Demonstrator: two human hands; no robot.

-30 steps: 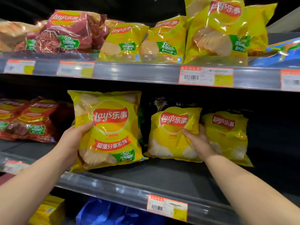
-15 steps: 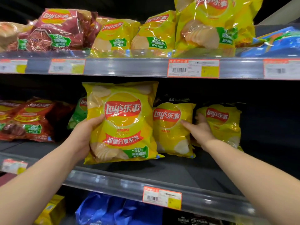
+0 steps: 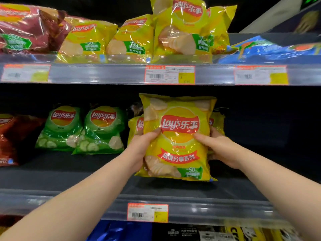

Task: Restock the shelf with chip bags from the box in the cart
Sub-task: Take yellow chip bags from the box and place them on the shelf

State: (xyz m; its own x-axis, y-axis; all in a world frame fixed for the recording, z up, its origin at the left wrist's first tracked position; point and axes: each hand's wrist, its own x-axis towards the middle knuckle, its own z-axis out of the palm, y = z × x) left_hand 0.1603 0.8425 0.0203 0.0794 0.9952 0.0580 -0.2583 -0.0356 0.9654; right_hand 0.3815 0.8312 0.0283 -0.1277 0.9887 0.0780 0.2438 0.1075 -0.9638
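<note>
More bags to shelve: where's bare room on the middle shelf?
Freest: the shelf right of the held bag, out to the frame's edge. Also the front strip before the green bags. Crowded: behind the held bag and leftward, to the red bag.

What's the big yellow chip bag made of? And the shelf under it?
The big yellow chip bag looks like thin shiny plastic film: it crinkles and glints. The shelf looks like dark matte metal, maybe painted; hard to tell.

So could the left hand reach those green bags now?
Likely yes: nothing stands between the left hand and the green bags, though it grips the big yellow bag and must let go first.
</note>
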